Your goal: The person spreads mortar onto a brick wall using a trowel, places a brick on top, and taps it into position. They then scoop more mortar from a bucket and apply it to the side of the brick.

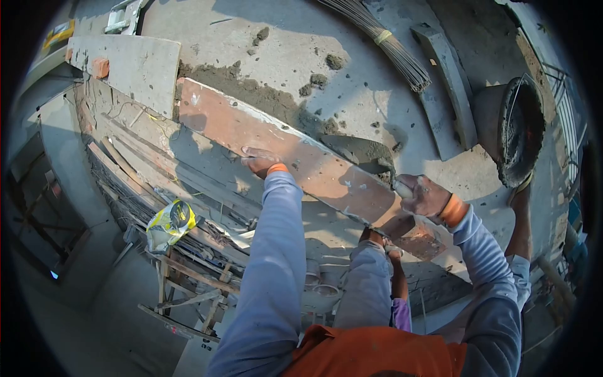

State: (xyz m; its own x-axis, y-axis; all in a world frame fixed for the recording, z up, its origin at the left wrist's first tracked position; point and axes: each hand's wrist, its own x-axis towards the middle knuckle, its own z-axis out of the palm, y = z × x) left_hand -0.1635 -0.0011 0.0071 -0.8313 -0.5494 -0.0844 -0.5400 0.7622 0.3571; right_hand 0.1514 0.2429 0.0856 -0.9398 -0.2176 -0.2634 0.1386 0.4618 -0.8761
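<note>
A long reddish board [282,147] lies diagonally across the middle, with wet mortar [251,91] along its far edge. My left hand [260,161] rests at the board's near edge, fingers bent over it and pressed together. My right hand [424,196] is wrapped round the handle of a trowel [361,151], whose mortar-smeared blade lies against the board's far edge. Both wrists have orange cuffs.
A black bucket [518,132] stands at the right, near another person's arm [520,223]. Tied rods [383,38] and a grey beam [449,85] lie beyond. Left are wooden strips [125,169] and a yellow bag [169,223]. Another person's hand [394,251] is below the board.
</note>
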